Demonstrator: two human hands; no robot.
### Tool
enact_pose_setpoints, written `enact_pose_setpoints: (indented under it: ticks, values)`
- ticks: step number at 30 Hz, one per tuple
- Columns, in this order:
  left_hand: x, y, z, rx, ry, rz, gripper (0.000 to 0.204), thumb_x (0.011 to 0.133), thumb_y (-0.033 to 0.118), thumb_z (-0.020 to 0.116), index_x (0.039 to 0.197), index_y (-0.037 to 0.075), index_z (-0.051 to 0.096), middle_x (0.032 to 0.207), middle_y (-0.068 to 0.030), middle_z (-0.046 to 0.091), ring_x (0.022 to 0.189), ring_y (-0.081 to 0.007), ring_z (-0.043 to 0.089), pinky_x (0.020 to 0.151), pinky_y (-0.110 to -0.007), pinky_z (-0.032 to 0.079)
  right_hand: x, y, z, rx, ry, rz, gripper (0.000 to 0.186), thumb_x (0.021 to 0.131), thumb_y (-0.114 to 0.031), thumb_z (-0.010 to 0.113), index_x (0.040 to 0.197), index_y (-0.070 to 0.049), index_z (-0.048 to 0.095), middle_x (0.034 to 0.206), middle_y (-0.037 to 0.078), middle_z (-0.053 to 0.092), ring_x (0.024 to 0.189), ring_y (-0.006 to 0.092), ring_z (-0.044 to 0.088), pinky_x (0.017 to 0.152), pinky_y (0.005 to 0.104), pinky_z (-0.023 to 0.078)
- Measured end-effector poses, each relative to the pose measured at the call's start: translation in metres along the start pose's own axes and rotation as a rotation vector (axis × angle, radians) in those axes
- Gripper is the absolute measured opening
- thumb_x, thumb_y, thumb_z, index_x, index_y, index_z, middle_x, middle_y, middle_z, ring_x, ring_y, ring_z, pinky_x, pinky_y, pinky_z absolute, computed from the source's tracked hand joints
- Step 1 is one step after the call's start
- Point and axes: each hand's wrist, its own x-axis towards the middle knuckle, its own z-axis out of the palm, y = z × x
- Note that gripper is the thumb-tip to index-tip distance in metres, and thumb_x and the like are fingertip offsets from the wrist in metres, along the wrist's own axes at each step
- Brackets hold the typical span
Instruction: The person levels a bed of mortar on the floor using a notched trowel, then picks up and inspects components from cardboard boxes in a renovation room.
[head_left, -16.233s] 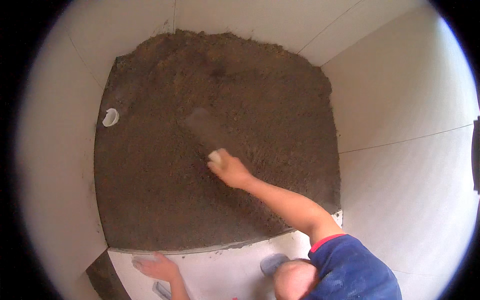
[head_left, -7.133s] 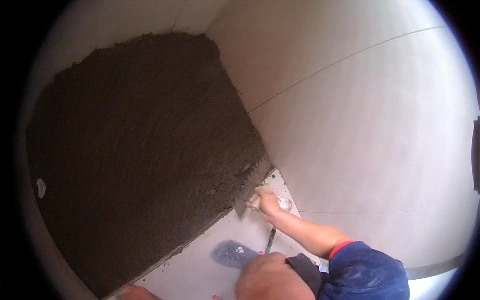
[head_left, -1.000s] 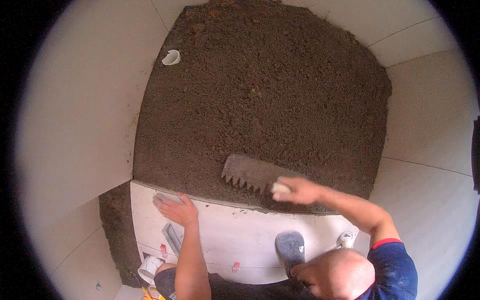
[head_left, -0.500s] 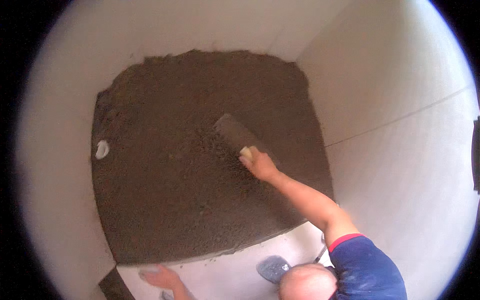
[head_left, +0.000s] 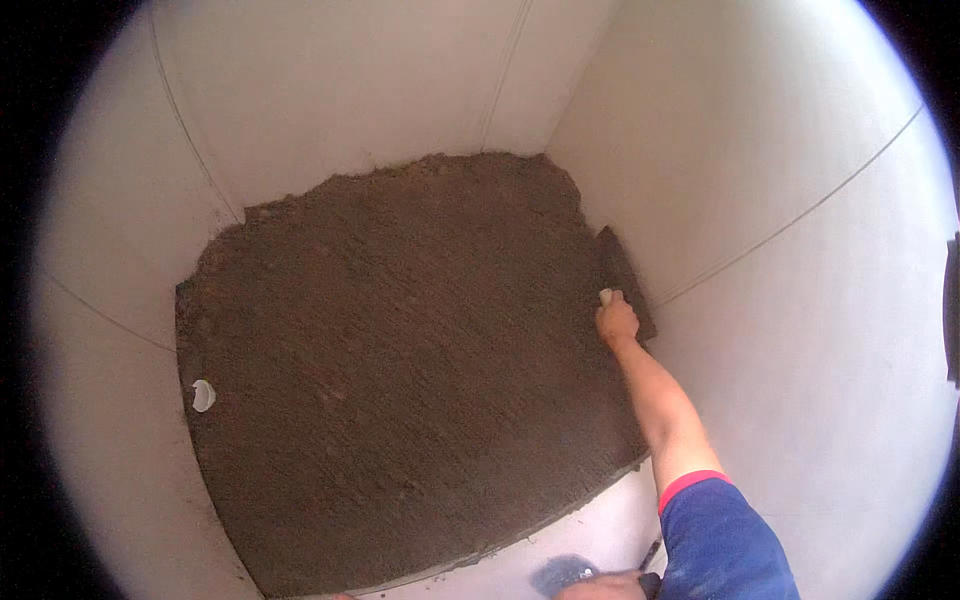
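My right hand is closed round the pale handle of a plastering trowel. The trowel's long flat blade lies on brown, wet-looking mortar, close against the right wall, and is darkened by the same stuff. Fine streaks run across the mortar's surface, which covers the floor from wall to wall. Of my left hand only a thin sliver shows at the lower edge; its fingers are hidden.
Pale walls rise on the left, at the back and on the right wall, with thin joint lines. A white rounded fitting sits in the mortar by the left wall. Below the mortar's near edge are a pale ledge and a grey shoe.
My right hand has swept the trowel from mid-mortar rightward to the right wall. My left hand has dropped almost out of view. The view has tilted, so the mortar sits lower.
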Motion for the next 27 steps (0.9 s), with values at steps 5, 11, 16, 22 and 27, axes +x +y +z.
enact_pose_setpoints:
  ticks: [5,11,16,22,27]
  values:
    - [-0.004,0.035,-0.022,-0.142,-0.043,-0.12,0.088,0.092,0.043,0.06,0.143,-0.021,0.027,0.148,-0.0399,0.031,0.14,-0.0513,0.027,0.118,-0.054,0.022,0.034,-0.045,0.019,0.174,-0.023,-0.028,0.043,0.084,-0.027,0.069,0.119,-0.004,0.058,0.113,0.021,0.068,0.108,0.04,0.064,0.09,0.0503,0.052]
    - [-0.008,-0.003,0.007,-0.04,-0.061,-0.116,0.09,0.09,0.041,0.063,0.144,-0.02,0.025,0.151,-0.0382,0.027,0.142,-0.0494,0.025,0.12,-0.052,0.019,0.014,-0.132,0.024,0.257,-0.097,-0.164,0.044,0.082,-0.027,0.07,0.119,-0.005,0.06,0.113,0.021,0.068,0.108,0.0396,0.064,0.09,0.0503,0.052]
    - [-0.014,0.023,-0.009,-0.019,-0.142,-0.066,0.091,0.09,0.039,0.064,0.146,-0.018,0.022,0.153,-0.0379,0.024,0.143,-0.0498,0.024,0.119,-0.052,0.019,-0.055,-0.202,0.025,0.183,-0.221,-0.416,0.04,0.084,-0.025,0.067,0.117,-0.005,0.06,0.105,0.021,0.07,0.101,0.0409,0.066,0.086,0.0514,0.053]
    - [-0.007,-0.002,-0.002,0.106,0.019,0.078,0.087,0.091,0.04,0.062,0.146,-0.016,0.024,0.15,-0.0373,0.028,0.14,-0.0497,0.03,0.117,-0.054,0.026,-0.215,-0.277,0.039,0.132,-0.407,-0.892,0.034,0.085,-0.022,0.064,0.113,-0.004,0.059,0.091,0.021,0.071,0.086,0.0384,0.071,0.074,0.0532,0.056]
    - [-0.003,0.012,-0.016,0.046,-0.006,0.045,0.086,0.093,0.041,0.061,0.144,-0.018,0.025,0.146,-0.0385,0.033,0.138,-0.0516,0.031,0.114,-0.057,0.029,-0.315,-0.269,-0.014,0.332,-0.848,-0.872,0.047,0.086,-0.028,0.068,0.12,-0.001,0.05,0.095,0.023,0.07,0.092,0.0431,0.068,0.078,0.0519,0.054]
